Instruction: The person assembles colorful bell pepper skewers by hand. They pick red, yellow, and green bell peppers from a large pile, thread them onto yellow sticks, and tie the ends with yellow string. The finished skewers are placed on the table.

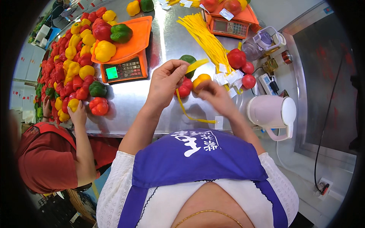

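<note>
At far left, a co-worker in a red top (42, 159) reaches a hand (78, 114) toward a long heap of red, yellow and green bell peppers (72, 68) piled along the steel counter (125, 110). Just right of the heap, an orange scale (123, 57) carries four peppers on its tray. At centre, the person in a purple apron (194, 159) works over a small bundle of peppers (188, 81), green, red and yellow, lying on the counter just beyond both hands. The left hand (165, 81) has its grip pinched together on a yellow tie strip (190, 110), which runs under the bundle and trails back toward the counter's near edge. The right hand (216, 97) touches the yellow pepper, its grip closed on the strip's other end, though blur hides the detail. Farther right lie a sheaf of yellow ties (205, 36), three loose red peppers (241, 66), a second orange scale (230, 24) and a pale pink electric kettle (272, 114).
</note>
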The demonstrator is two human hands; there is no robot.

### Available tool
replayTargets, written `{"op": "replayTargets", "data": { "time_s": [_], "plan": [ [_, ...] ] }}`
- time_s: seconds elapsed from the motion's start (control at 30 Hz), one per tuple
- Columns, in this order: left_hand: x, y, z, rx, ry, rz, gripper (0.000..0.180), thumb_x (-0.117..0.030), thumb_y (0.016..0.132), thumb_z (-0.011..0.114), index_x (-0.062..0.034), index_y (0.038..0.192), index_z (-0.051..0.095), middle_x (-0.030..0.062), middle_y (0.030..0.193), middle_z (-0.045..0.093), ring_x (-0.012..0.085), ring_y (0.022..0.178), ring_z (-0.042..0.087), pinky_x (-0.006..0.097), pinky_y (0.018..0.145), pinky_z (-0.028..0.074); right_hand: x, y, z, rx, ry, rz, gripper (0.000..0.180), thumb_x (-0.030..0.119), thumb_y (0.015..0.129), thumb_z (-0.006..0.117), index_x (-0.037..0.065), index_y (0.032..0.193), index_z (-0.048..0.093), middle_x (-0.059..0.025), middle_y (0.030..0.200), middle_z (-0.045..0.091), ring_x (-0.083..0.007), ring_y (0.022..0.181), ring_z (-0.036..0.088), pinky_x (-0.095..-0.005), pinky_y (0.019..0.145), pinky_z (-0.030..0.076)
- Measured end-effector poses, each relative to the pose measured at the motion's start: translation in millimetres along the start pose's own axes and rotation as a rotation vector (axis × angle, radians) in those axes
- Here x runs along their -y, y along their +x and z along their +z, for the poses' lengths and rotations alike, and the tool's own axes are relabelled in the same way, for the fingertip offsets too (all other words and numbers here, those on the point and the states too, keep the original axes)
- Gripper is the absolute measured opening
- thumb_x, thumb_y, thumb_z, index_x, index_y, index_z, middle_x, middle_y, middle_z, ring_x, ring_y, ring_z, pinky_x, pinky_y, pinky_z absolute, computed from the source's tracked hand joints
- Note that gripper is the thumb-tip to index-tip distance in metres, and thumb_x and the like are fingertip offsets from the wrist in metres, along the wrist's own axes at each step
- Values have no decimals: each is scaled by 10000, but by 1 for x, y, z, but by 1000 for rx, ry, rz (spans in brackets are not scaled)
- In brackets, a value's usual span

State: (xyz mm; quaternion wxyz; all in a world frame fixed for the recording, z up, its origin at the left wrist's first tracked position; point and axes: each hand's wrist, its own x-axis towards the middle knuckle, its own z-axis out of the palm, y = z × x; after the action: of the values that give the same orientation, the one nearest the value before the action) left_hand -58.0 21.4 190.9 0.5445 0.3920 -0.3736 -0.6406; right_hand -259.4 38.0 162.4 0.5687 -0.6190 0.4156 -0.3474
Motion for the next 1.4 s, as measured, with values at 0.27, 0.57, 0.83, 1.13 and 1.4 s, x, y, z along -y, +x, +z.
{"op": "replayTargets", "data": {
  "time_s": [0.27,0.57,0.83,1.13,1.4],
  "plan": [
    [14,-16,16,-31,451,370,106,-64,903,630,11,977,642,31,849,593,81,698,558,210,665,466,37,29,-19,-88,344,-60,191,85,871,684,37,1024,581,-22,888,611,-78,749,589,-207,637,467],
    [9,-13,15,109,257,25,85,-105,918,630,-28,952,616,-14,754,586,21,629,498,178,522,389,35,24,-10,-79,296,-86,218,21,868,653,45,1048,534,1,802,568,-41,623,535,-179,493,407],
    [17,-11,26,42,85,109,88,-129,957,576,-43,975,567,1,834,601,29,704,516,171,586,409,34,23,-12,-80,241,-48,185,36,878,647,31,1027,538,-16,768,579,-45,578,527,-185,473,402],
    [20,-14,19,69,-6,44,144,-151,943,610,-50,1029,556,-17,830,586,26,678,506,170,564,390,24,22,-10,-128,252,-46,81,98,946,576,17,949,576,-26,770,605,-68,634,559,-209,544,461],
    [31,-12,3,127,57,-120,196,-189,933,629,-57,1074,593,-36,762,576,23,607,484,182,513,366,22,32,-21,-12,932,-63,125,173,1007,481,55,998,521,-15,874,548,-103,711,528,-243,662,464]
  ]
}}
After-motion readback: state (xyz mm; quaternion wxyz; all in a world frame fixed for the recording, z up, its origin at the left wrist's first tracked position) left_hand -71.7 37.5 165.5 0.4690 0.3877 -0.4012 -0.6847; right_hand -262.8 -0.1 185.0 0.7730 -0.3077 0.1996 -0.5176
